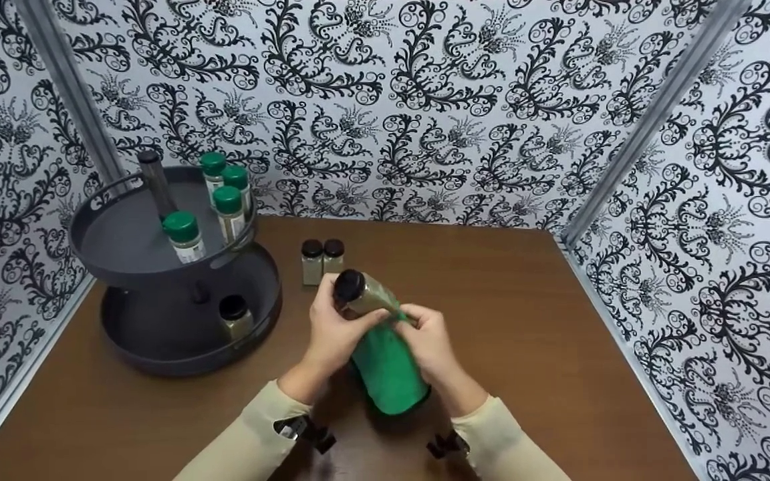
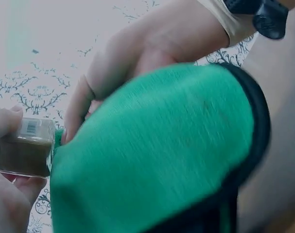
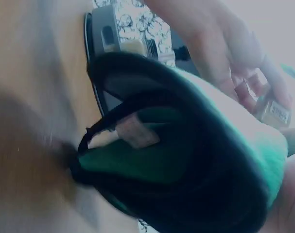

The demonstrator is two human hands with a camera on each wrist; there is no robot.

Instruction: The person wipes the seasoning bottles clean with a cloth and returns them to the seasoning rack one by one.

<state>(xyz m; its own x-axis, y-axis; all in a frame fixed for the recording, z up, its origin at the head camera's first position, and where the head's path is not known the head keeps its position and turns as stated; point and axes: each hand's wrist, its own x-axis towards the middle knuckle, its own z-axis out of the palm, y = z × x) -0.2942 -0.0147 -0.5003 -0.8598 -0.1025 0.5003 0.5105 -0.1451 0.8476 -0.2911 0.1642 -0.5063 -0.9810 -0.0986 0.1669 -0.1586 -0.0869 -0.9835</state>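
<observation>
In the head view my left hand (image 1: 331,327) grips a square glass spice jar (image 1: 378,297) with a black lid, tilted so its lid points up and left. My right hand (image 1: 432,344) pinches a green mitt-like cloth (image 1: 392,377) against the jar's lower end. The cloth hangs below both hands. Seen from the left wrist, brownish contents and a barcode label show on the jar (image 2: 30,145), and the green cloth fills the middle. From the right wrist, the cloth (image 3: 137,165) shows a hollow black-edged mouth, a loop and a pale tag inside.
At the left stands a two-tier dark grey tray (image 1: 131,267). Its upper tier bears several green-lidded jars (image 1: 188,244) and a tall dark bottle (image 1: 156,184); a black-lidded jar (image 1: 236,321) sits below. Two black-lidded jars (image 1: 313,267) stand behind my left hand. Patterned walls enclose the brown table (image 1: 525,374).
</observation>
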